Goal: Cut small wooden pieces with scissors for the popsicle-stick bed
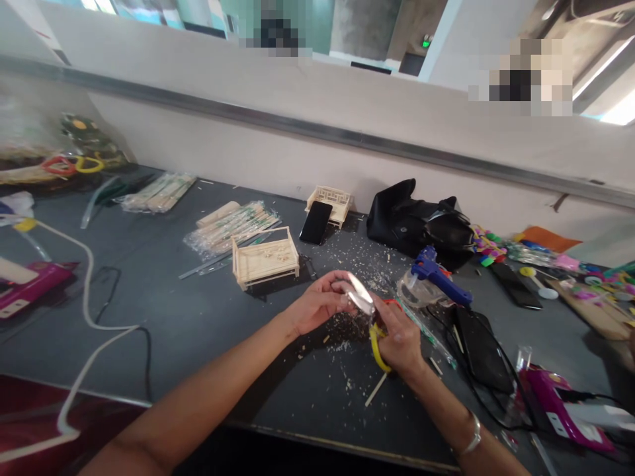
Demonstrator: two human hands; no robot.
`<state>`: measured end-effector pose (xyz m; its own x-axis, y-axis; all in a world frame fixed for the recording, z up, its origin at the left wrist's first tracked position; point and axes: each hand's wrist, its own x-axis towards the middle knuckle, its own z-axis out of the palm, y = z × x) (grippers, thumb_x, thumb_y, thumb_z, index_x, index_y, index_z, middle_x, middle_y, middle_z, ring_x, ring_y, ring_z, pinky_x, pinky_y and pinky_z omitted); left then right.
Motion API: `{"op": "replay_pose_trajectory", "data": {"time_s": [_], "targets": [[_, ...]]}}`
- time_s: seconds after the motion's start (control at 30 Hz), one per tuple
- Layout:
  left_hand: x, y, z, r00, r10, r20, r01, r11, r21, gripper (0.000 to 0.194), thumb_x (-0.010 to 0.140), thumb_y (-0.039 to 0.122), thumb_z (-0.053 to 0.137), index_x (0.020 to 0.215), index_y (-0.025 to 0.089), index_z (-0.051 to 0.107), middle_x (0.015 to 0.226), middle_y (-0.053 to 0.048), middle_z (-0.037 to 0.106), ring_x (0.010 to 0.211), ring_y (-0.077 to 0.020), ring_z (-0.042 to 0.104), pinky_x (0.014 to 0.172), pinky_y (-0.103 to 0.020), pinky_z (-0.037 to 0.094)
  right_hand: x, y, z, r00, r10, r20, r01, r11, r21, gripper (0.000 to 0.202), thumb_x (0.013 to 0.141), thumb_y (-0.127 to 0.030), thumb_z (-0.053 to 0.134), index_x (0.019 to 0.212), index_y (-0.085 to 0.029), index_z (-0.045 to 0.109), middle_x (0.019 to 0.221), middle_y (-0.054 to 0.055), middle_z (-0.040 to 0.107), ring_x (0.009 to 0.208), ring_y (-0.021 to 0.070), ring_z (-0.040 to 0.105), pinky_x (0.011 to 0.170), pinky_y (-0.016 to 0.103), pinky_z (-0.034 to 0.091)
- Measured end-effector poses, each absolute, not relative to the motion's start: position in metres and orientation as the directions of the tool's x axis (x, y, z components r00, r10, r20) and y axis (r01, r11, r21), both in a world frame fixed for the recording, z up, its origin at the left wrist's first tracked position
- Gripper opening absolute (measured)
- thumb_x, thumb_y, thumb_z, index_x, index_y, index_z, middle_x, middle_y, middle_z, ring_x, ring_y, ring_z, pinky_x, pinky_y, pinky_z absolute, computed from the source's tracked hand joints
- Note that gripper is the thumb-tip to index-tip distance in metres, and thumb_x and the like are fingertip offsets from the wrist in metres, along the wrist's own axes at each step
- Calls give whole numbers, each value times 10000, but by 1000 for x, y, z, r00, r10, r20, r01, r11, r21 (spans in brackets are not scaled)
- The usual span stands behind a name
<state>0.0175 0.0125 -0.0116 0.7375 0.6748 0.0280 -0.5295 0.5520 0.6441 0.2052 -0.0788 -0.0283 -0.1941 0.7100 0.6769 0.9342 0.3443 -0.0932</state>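
My right hand [401, 336] is closed around the yellow and red handles of a pair of scissors [363, 297], whose blades stand apart and point up and left. Close to the blades, my left hand [322, 305] has its fingers pinched together. What lies between those fingertips is too small to make out. Wood crumbs litter the dark table [198, 370] beneath both hands. Left of them stands a small wooden stick frame with a flat bed [265, 260], with bits of wood on it. A loose thin stick [376, 390] lies below my right hand.
Behind are a phone [316, 222] leaning on a small wooden bench [340, 198], bagged sticks [238, 225] and a black bag [419, 218]. To the right lie a blue glue gun [439, 274], another phone [481, 347], cables and a magenta power strip [565, 410]. A white cable [89, 277] crosses the left side.
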Motion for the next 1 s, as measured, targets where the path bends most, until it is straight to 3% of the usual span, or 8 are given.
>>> {"op": "replay_pose_trajectory", "data": {"time_s": [0.1, 0.23, 0.47, 0.63, 1.0], "targets": [[17, 15, -8, 713, 698, 63, -567, 522, 636, 404, 634, 45, 781, 992, 180, 654, 734, 21, 681, 643, -142, 672, 633, -265, 549, 209, -75, -26, -66, 681, 730, 908, 344, -239, 521, 811, -91, 500, 1312, -204, 585, 784, 19, 675, 615, 152, 603, 563, 246, 518], [16, 15, -5, 710, 699, 84, -583, 516, 628, 409, 641, 42, 773, 1005, 177, 646, 727, 23, 676, 619, -126, 655, 591, -243, 529, 213, -72, -27, -53, 684, 728, 886, 369, -281, 428, 841, -138, 512, 1250, -201, 618, 763, 12, 683, 594, 152, 610, 545, 250, 521], [17, 13, -4, 721, 691, 60, -568, 538, 624, 408, 638, 52, 779, 1011, 169, 660, 753, 9, 696, 599, -115, 656, 583, -222, 517, 208, -75, -29, -178, 733, 656, 867, 432, -248, 547, 810, -106, 508, 1341, -219, 574, 815, 27, 692, 705, 175, 646, 636, 261, 545], [19, 12, -8, 717, 696, 45, -566, 544, 619, 392, 629, 70, 803, 984, 156, 661, 734, 14, 692, 608, -108, 649, 574, -202, 521, 208, -76, -28, -209, 763, 611, 910, 381, -165, 585, 773, -96, 514, 1339, -224, 588, 803, 28, 653, 689, 167, 614, 583, 237, 508], [20, 13, -14, 724, 690, 8, -509, 527, 680, 260, 561, 146, 880, 704, 122, 665, 721, -30, 713, 645, -141, 683, 576, -214, 555, 207, -79, -26, -243, 775, 583, 949, 316, -25, 715, 717, -51, 494, 1403, -250, 533, 784, 19, 596, 700, 169, 563, 585, 242, 457]]}}
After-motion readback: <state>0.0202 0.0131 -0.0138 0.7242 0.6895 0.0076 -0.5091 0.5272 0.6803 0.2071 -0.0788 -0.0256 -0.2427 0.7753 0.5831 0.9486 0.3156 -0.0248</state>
